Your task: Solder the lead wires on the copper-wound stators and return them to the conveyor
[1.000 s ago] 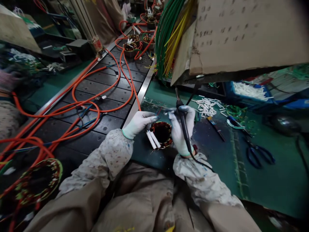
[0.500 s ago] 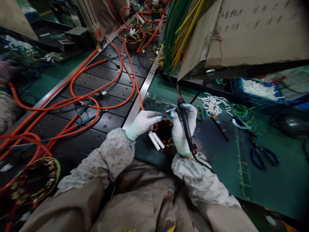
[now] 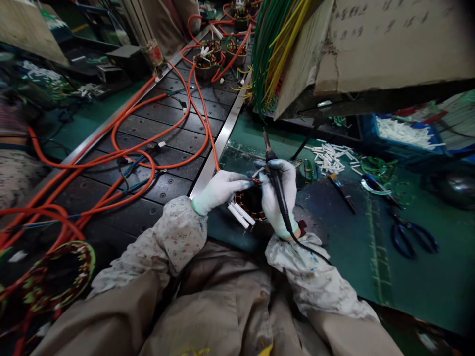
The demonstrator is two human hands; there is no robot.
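My gloved left hand (image 3: 222, 189) pinches the reddish wires (image 3: 254, 181) just above a wound motor stator (image 3: 249, 203) on the bench. A soldering iron (image 3: 276, 190) lies in my gloved right hand (image 3: 276, 210), its tip pointing up and away from me. Close to both sets of fingertips is a thin white tube (image 3: 257, 172); the right thumb and forefinger appear to hold it, though the contact is partly hidden. Several thicker white sleeves (image 3: 239, 216) stick out from the stator's near left side. My right hand covers part of the stator.
Orange cables (image 3: 152, 163) loop over the slatted conveyor (image 3: 178, 148) at left, with more stators (image 3: 206, 66) farther along. On the right bench are loose white tubes (image 3: 330, 157), a brush (image 3: 341, 193), pliers (image 3: 411, 235) and a blue bin (image 3: 393, 148). A cardboard box (image 3: 386, 54) overhangs the back.
The soldering iron's tip has swung a little left. The thin white tube is now more steeply tilted, and more of the reddish wires shows between my fingertips. My left hand has barely moved.
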